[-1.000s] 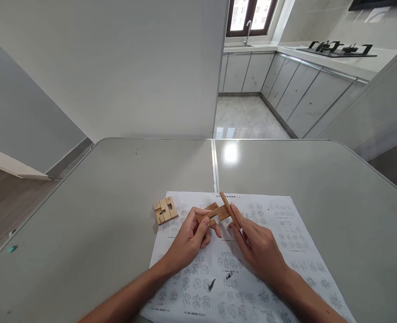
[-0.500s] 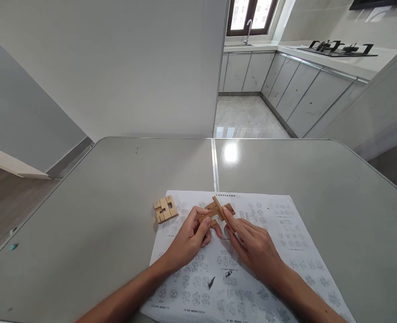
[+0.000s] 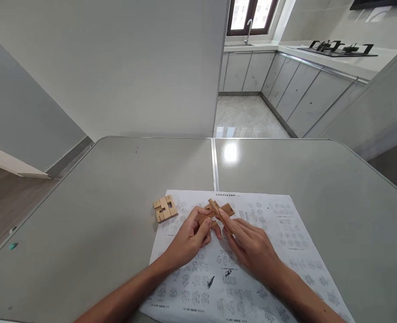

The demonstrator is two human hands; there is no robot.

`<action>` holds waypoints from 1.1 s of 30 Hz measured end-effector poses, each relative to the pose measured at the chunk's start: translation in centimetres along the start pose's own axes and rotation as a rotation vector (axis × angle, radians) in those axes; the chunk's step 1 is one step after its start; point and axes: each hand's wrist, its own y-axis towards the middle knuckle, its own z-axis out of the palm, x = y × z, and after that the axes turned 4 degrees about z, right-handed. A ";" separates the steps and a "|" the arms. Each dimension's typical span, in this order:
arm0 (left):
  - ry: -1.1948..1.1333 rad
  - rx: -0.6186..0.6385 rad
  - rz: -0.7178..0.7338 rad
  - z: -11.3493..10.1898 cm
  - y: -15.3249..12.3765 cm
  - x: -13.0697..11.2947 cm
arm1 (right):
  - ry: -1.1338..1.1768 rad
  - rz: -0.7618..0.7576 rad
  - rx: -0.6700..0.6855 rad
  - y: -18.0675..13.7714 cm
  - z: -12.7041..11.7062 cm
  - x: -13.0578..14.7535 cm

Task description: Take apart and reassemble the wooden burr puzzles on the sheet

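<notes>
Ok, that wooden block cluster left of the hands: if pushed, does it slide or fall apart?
The wooden block cluster looks like bare wood, so likely stiff and light. Visible seams suggest pieces may separate if pushed. Flat-sided, it should slide on the table, not roll.

Two grips are in view, both the person's own bare hands: one left grip (image 3: 188, 240) and one right grip (image 3: 252, 246). Between them sit two wooden bars (image 3: 218, 210), crossed; any further piece under the fingers cannot be counted. One cluster of wooden blocks (image 3: 165, 209) lies apart, its pieces too small to number surely. There is one printed sheet (image 3: 269, 224) and one tabletop (image 3: 118, 188), split by one seam (image 3: 214, 166). One small teal bit (image 3: 13, 246) lies at the left edge. Beyond are one window (image 3: 250, 15), one tap (image 3: 248, 31) and one hob (image 3: 339, 48).
</notes>
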 end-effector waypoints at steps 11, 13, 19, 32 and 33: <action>0.044 0.057 -0.014 -0.2 -0.2 0.6 | 0.050 0.090 -0.046 0.0 -0.3 0.0; 0.057 0.067 -0.015 -0.1 -0.3 0.6 | 0.059 0.110 -0.058 0.0 -0.3 -0.1; 0.113 0.133 -0.012 -0.1 -0.6 0.3 | 0.095 0.145 -0.112 -0.2 -0.4 -0.5; 0.142 -0.153 0.027 -0.6 -0.3 0.2 | 0.323 0.330 -0.103 0.2 -1.5 0.1; 0.130 -0.156 0.019 -0.6 -0.2 0.3 | 0.329 0.322 -0.095 0.1 -1.5 0.1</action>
